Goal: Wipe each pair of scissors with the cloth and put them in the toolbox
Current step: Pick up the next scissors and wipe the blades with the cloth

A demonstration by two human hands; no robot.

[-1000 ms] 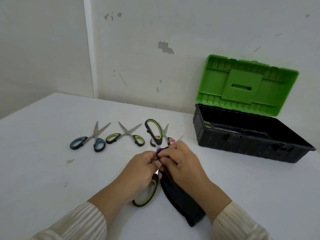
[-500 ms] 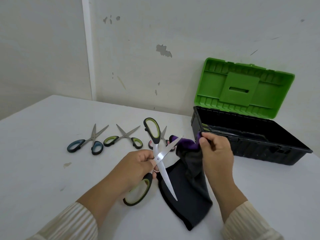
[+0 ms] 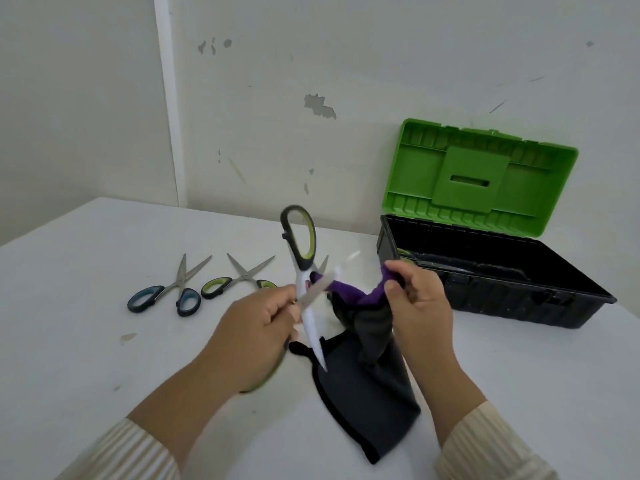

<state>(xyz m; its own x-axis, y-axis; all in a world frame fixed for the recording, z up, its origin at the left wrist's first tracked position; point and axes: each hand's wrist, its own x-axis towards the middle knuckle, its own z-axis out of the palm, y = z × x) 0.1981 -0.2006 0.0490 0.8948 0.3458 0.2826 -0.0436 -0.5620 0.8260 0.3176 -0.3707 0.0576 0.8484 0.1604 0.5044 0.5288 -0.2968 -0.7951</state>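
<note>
Presently: left hand [image 3: 258, 336] grips open green-handled scissors [image 3: 304, 268]; right hand [image 3: 420, 303] pinches purple-grey cloth [image 3: 367, 344] left of toolbox [image 3: 491, 292].

Third pair of scissors [image 3: 323, 265] mostly hidden behind held scissors [image 3: 300, 251]; far blade tip motion-blurred.

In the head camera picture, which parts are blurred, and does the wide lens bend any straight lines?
Head view: the large scissors in the left hand and the cloth pinched by the right hand show motion blur; the blue-handled scissors on the table are sharp; the toolbox leans slightly near the right edge.
</note>
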